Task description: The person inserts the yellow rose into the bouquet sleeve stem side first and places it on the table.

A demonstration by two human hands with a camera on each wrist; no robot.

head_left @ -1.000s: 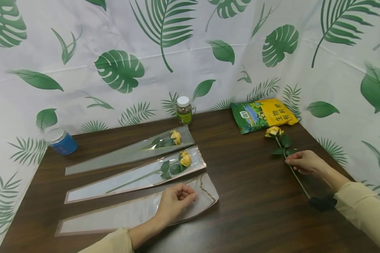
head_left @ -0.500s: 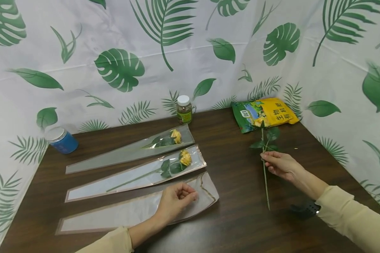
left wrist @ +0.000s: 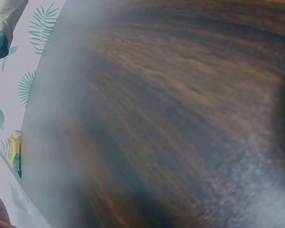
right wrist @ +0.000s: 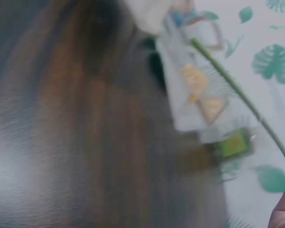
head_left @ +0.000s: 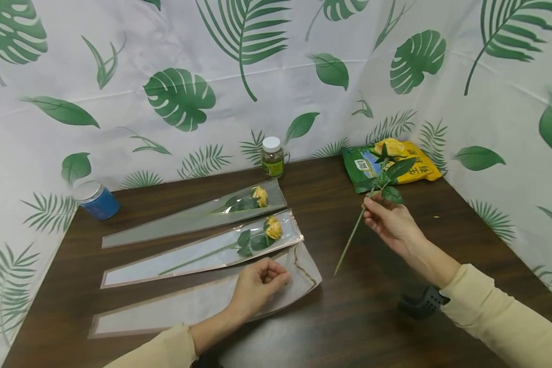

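My right hand holds a yellow rose by its green stem, just below the leaves. The bloom overlaps the yellow bag at the back, and the bare stem end slants down to the left. In the right wrist view the stem crosses above the fingers. With thumb and fingertips together, my left hand pinches the film near the wide end of the nearest flower sleeve, whose mouth bulges up. Behind it lie a second sleeve and a third sleeve, each with a yellow rose inside.
At the back right lies a yellow and green printed bag. A white-capped jar stands against the leaf-patterned backdrop. On the left edge of the dark wooden table sits a blue jar with a silver lid.
My right hand has carried the rose left and up from the table's right side, and its stem now slants the other way. The left hand has stayed on the sleeve.
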